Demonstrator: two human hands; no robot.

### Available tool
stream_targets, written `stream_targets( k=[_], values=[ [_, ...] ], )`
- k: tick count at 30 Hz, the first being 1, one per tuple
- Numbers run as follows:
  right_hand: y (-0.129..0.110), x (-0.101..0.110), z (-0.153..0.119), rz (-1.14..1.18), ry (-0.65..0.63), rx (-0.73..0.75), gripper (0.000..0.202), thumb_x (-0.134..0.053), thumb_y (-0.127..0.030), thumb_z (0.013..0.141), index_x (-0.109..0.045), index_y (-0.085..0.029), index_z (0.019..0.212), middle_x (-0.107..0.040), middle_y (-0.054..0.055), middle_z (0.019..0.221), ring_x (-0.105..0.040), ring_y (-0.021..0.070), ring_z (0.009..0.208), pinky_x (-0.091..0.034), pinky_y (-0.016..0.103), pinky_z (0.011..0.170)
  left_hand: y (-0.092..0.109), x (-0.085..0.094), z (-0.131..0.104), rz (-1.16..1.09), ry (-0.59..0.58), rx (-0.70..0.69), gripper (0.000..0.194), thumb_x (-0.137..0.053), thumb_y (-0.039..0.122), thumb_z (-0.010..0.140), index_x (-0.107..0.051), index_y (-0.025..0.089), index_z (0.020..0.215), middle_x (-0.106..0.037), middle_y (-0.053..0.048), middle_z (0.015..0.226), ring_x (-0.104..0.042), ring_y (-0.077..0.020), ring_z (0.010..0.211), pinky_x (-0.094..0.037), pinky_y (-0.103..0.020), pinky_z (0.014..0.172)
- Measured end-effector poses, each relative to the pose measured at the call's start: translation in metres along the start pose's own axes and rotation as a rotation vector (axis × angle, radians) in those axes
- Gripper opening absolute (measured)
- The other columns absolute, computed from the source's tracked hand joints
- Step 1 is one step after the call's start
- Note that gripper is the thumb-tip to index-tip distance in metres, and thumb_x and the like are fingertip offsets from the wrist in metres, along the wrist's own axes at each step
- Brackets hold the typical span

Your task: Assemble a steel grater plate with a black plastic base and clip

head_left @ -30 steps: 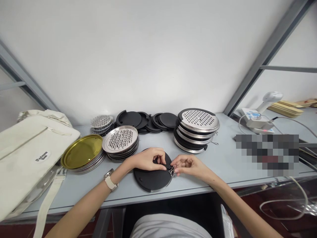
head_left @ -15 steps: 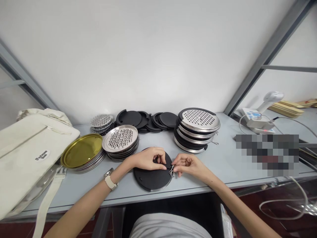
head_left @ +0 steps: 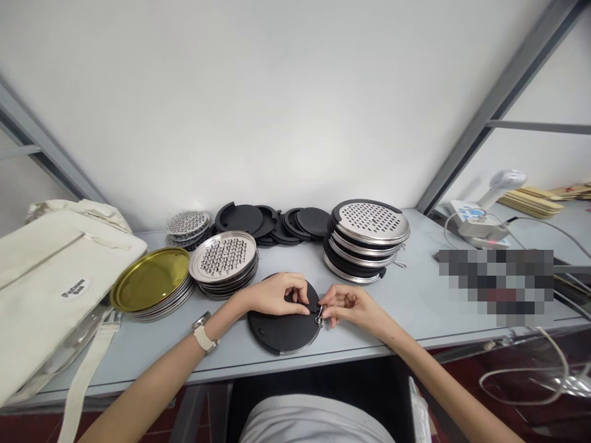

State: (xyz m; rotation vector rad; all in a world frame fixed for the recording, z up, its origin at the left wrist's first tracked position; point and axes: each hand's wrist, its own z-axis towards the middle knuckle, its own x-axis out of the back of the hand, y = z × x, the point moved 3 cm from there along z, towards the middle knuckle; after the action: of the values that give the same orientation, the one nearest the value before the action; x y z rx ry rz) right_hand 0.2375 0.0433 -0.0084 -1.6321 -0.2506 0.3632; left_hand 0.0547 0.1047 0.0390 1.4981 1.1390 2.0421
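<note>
Has before the body, flat on the table (head_left: 434, 295) and near its front edge, a black round base (head_left: 277, 335). Rests the left hand (head_left: 284, 294) upon it from the far left side, with fingers curled and thumb stretched toward the right rim; cannot tell about any pinch there. At this rim, has a small metal wire clip (head_left: 319, 317), between the left thumb and the right hand (head_left: 348, 304), nearer to the right one. Shows the clip with its long axis roughly toward and away from the body, slightly slanted. Pinches this clip between right thumb and index finger, almost without gap, with the other fingers folded. Beyond the base, to the right, has a grater stack (head_left: 372, 221), apart from both hands.
</note>
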Motion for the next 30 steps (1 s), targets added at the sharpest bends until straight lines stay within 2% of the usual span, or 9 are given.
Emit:
stream_targets(
  k=[12,17,23,30],
  values=[
    [-0.002,-0.006,0.002,-0.007,0.035,0.002,0.027,-0.080,-0.032,0.066,-0.066,-0.014,0.081,-0.070,0.003,0.067,-0.063,0.0129,0.054,-0.049,0.025,0.057,-0.002,-0.001,0.000,-0.037,0.014,0.027,0.015,-0.071,0.025,0.075,-0.061,0.014,0.078,-0.055,-0.001,0.082,-0.052,-0.0106,0.073,-0.043,-0.022,0.065],
    [-0.002,-0.001,0.001,-0.055,0.051,-0.011,0.028,-0.079,-0.033,0.067,-0.071,-0.014,0.086,-0.069,0.002,0.063,-0.063,0.0132,0.055,-0.049,0.025,0.056,0.000,0.000,0.001,-0.021,0.011,0.024,0.014,-0.071,0.023,0.075,-0.062,0.014,0.078,-0.053,0.000,0.079,-0.050,-0.0098,0.071,-0.040,-0.021,0.062],
    [-0.002,0.008,-0.002,-0.139,0.065,0.016,0.030,-0.075,-0.035,0.072,-0.074,-0.015,0.095,-0.071,0.004,0.070,-0.064,0.0149,0.060,-0.052,0.027,0.061,-0.002,0.000,0.000,-0.038,0.011,0.021,0.016,-0.071,0.026,0.076,-0.061,0.014,0.079,-0.053,0.000,0.081,-0.052,-0.0100,0.072,-0.041,-0.021,0.063],
    [-0.003,0.013,-0.004,-0.154,0.057,0.008,0.030,-0.075,-0.035,0.072,-0.074,-0.015,0.094,-0.071,0.005,0.068,-0.066,0.0160,0.061,-0.052,0.028,0.062,0.000,0.000,0.000,-0.041,0.008,0.032,0.014,-0.071,0.024,0.076,-0.062,0.014,0.080,-0.055,-0.001,0.082,-0.052,-0.0107,0.074,-0.043,-0.022,0.065]
  ],
)
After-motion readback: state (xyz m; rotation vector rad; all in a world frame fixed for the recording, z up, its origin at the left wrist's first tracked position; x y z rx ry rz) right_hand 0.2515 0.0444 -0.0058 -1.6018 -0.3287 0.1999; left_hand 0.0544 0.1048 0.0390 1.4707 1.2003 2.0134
